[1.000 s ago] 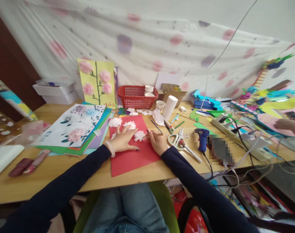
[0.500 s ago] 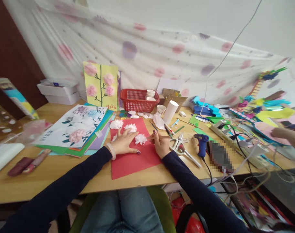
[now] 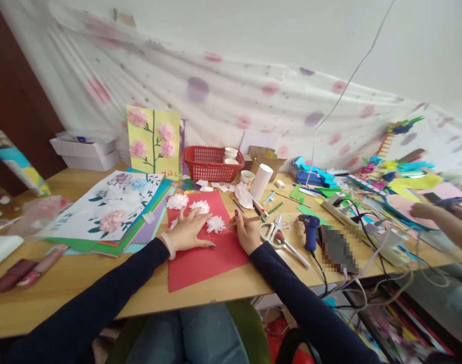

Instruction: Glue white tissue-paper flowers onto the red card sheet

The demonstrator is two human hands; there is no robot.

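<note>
A red sheet of paper (image 3: 211,263) lies on the table before me, with several white crumpled-paper flowers (image 3: 216,225) on its upper part. My left hand (image 3: 188,230) rests flat on the sheet with fingers spread, over and beside the flowers at the left; one flower is partly hidden behind it. At the sheet's right edge, my right hand (image 3: 246,233) is closed around a slim brown pencil (image 3: 252,219). Its tip points left, close to the rightmost flower; whether it touches the paper I cannot tell.
White-handled scissors (image 3: 278,232) and a blue glue gun (image 3: 310,232) with its cord lie to the right. Behind stand a red basket (image 3: 211,172), a paper cup and a white roll (image 3: 261,182). Flower pictures (image 3: 79,217) are stacked left. A co-worker's hand (image 3: 424,211) is far right.
The camera view has tilted up and turned slightly right, so the table appears lower and further left. Both hands keep almost the same place on the red sheet.
</note>
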